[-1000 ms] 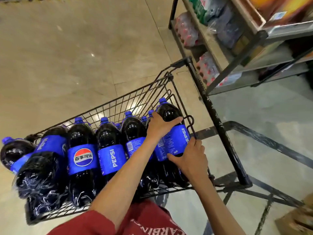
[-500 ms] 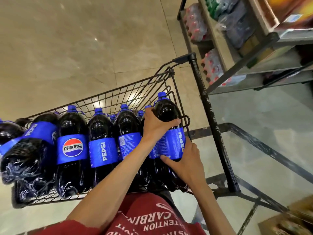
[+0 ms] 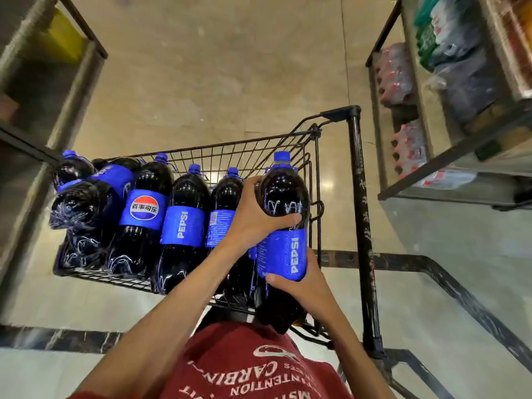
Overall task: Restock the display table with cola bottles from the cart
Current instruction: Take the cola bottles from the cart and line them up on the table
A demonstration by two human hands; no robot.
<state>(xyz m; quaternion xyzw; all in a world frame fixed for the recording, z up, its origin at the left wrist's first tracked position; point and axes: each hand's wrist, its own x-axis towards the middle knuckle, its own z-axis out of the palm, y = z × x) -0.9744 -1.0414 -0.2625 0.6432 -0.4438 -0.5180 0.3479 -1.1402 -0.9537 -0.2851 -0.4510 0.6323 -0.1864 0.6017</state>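
the big cola bottle (image 3: 283,194) sits at the cart's (image 3: 230,145) 3 o'clock end, above its neighbours (image 3: 184,226). left hand (image 3: 256,217) wraps its shoulder, right hand (image 3: 308,286) cups below the label (image 3: 283,254). likely heavy, sloshing, slick plastic; best held low, two-handed.

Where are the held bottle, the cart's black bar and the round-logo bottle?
held bottle (image 3: 283,251): head view, on its blue label.
cart's black bar (image 3: 363,226): head view, midway along the bar.
round-logo bottle (image 3: 144,208): head view, on the round emblem.
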